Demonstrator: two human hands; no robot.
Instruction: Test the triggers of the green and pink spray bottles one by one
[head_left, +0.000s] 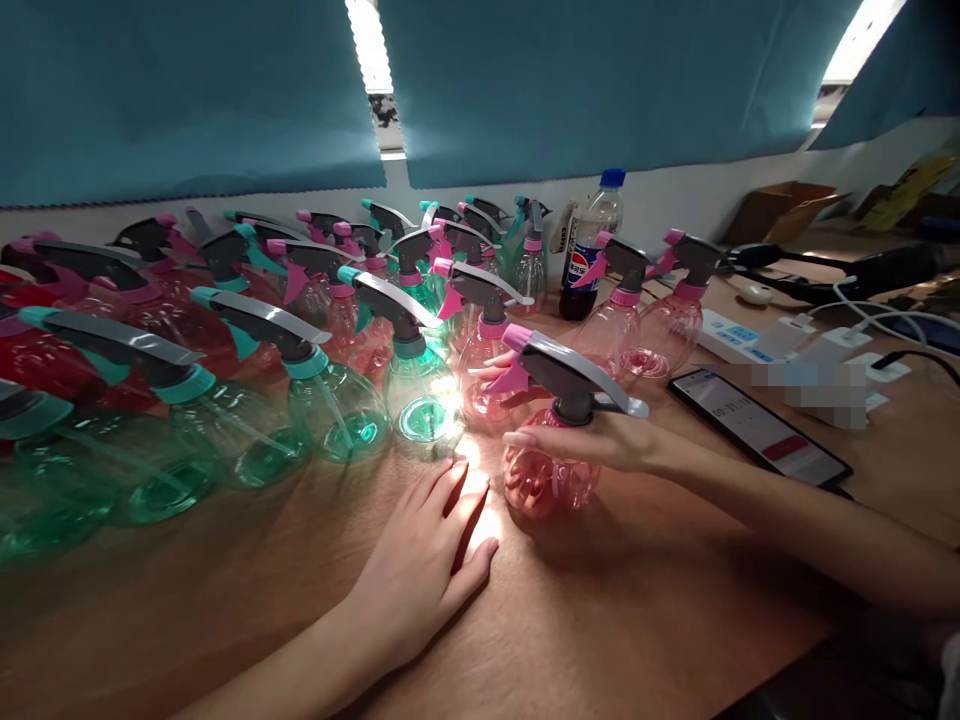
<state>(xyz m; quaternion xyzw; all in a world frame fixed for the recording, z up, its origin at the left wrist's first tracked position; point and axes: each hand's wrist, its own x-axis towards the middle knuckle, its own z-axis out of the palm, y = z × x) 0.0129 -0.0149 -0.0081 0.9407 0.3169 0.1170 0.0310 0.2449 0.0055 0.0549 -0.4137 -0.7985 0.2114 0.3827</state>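
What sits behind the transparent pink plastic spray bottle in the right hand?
Another transparent pink plastic spray bottle stands behind, its grey-and-pink head visible; the right hand and held bottle hide part of its body.

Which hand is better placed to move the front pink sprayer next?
Probably the right hand: it is around the pink sprayer, thumb across the near side. The left hand lies palm-down on the table, apart from that sprayer.
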